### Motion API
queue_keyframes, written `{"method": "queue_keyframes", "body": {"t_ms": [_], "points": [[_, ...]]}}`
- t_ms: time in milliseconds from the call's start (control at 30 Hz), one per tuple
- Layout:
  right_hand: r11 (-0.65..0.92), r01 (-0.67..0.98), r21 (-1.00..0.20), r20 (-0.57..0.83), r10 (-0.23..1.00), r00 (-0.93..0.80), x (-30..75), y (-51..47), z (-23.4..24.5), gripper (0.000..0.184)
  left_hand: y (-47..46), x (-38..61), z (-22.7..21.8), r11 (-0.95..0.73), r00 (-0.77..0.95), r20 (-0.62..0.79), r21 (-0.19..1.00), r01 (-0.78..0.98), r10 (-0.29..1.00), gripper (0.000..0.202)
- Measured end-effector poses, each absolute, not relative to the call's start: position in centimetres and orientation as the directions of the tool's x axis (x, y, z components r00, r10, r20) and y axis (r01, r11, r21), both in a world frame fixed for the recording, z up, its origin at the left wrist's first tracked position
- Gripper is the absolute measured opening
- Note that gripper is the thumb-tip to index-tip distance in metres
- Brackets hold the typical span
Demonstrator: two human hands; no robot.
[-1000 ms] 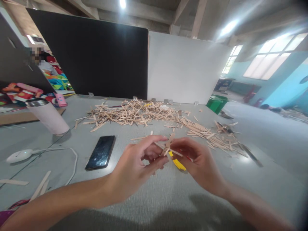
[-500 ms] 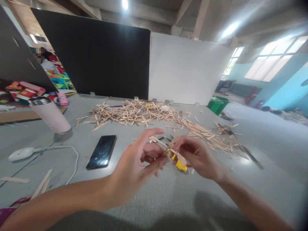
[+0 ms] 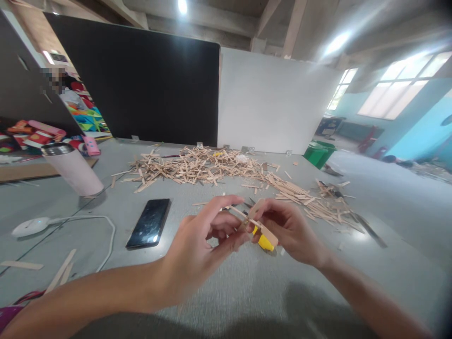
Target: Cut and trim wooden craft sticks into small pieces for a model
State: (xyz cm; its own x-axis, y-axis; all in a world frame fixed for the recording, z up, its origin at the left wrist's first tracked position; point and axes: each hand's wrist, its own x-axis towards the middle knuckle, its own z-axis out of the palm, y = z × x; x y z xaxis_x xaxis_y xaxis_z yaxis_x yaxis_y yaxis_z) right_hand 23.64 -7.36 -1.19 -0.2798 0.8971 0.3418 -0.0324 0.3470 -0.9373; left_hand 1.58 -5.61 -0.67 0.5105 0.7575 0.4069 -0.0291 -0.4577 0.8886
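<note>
Between my two hands, above the grey table, is a small assembly of wooden craft sticks [image 3: 269,233], some crossing each other. My left hand [image 3: 212,235] pinches it from the left between thumb and fingers, with the index finger lifted off and arched over it. From the right, my right hand [image 3: 282,226] grips the sticks with thumb and fingertips. The fingers hide where the sticks meet. A yellow-handled tool [image 3: 264,243] lies on the table just behind and below the sticks, partly covered; its kind cannot be made out.
Loose craft sticks form a long pile [image 3: 190,165] across the back, before a black and a white panel [image 3: 271,99]. On the left are a phone [image 3: 149,222], a pink tumbler [image 3: 74,169] and a white mouse-like device [image 3: 31,227] with a cable. A green bin [image 3: 318,154] stands beyond the table.
The sticks have shifted and turned slightly, with the flat end lying a little further right and more in view. Both hands keep their hold and have barely moved.
</note>
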Motion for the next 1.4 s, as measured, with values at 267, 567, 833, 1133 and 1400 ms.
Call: {"method": "queue_keyframes", "body": {"t_ms": [267, 567, 833, 1133, 1400], "points": [[0.323, -0.073, -0.944, 0.329, 0.89, -0.317, 23.8, -7.3, -1.0, 0.014, -5.2, 1.6, -0.9, -0.429, 0.489, 0.397, 0.902, -0.05, 0.777, 0.024], [0.37, -0.047, -0.928, 0.373, 0.91, -0.181, 24.4, -6.8, -0.8, 0.02, -3.8, 1.4, -0.3, -0.517, 0.366, 0.474, 0.855, 0.024, 0.801, 0.021], [0.476, 0.189, -0.859, 0.497, 0.863, 0.086, 24.3, -7.9, -1.1, 0.014, -3.5, 1.4, -0.5, -0.481, 0.371, 0.443, 0.876, 0.012, 0.816, 0.05], [0.497, 0.199, -0.845, 0.53, 0.828, 0.181, 23.9, -8.6, -0.6, 0.013, -2.9, 1.3, -1.1, -0.546, 0.412, 0.47, 0.834, 0.084, 0.781, 0.019], [0.368, 0.07, -0.927, 0.373, 0.925, 0.074, 23.8, -8.4, -1.2, 0.013, -3.0, 1.5, -0.8, -0.443, 0.551, 0.347, 0.895, 0.047, 0.759, 0.02]]}}
